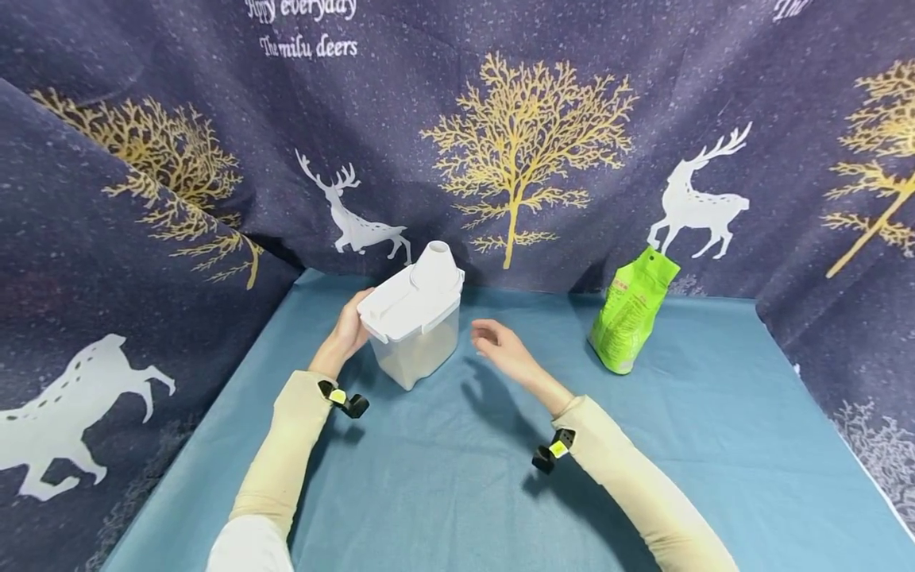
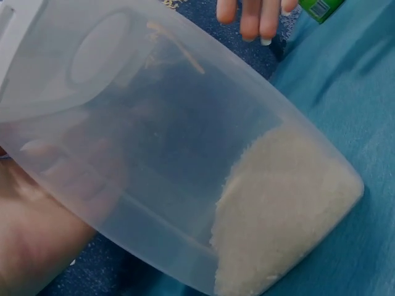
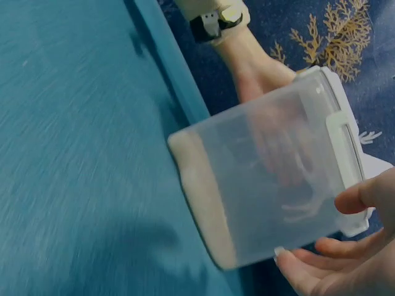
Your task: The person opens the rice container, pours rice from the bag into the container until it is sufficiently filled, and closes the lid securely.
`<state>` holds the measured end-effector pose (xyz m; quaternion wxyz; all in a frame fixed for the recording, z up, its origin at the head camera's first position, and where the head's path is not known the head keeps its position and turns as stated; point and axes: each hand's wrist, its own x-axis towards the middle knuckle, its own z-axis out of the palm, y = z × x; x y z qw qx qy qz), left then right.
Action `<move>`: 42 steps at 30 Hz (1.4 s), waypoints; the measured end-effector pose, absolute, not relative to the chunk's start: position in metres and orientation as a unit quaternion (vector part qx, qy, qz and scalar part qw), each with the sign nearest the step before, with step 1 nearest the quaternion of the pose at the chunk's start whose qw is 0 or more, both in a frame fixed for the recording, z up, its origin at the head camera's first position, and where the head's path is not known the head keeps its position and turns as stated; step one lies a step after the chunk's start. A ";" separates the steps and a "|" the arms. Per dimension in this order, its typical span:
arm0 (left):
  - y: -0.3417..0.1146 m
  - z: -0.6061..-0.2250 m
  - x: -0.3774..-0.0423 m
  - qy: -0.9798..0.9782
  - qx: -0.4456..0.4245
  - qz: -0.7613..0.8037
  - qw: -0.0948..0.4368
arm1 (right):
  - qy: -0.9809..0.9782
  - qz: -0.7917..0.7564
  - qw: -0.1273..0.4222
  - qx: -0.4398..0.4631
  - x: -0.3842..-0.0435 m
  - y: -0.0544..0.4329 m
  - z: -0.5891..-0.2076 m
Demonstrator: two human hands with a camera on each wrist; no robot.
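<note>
A translucent storage box point(image 1: 418, 349) with a white lid point(image 1: 403, 306) stands at the back left of the cloth. Pale grains, like rice point(image 2: 284, 209), fill its lower part. On top of the lid is a white cone-shaped piece point(image 1: 438, 270). My left hand point(image 1: 350, 326) presses on the box's left side, with its fingers point(image 3: 281, 145) extended along the wall and seen through the plastic. My right hand point(image 1: 503, 349) hovers just right of the box, apart from it, fingers loosely bent and holding nothing.
A bright green bag point(image 1: 629, 314) stands upright at the back right. Blue cloth point(image 1: 429, 477) covers the table. Dark printed fabric point(image 1: 557, 111) with deer and trees hangs behind and along the left side.
</note>
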<state>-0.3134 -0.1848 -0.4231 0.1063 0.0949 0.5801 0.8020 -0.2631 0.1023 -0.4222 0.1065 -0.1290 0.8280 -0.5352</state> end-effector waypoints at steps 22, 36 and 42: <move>-0.175 -0.414 -0.311 0.536 0.111 0.829 0.114 | 0.800 -0.594 0.075 -0.026 -0.265 0.046 -0.423; -0.174 -0.414 -0.311 0.537 0.113 0.828 0.113 | 0.768 -0.632 0.085 -0.052 -0.268 0.037 -0.429; -0.171 -0.415 -0.307 0.539 0.112 0.829 0.103 | 0.767 -0.633 0.090 -0.057 -0.266 0.036 -0.427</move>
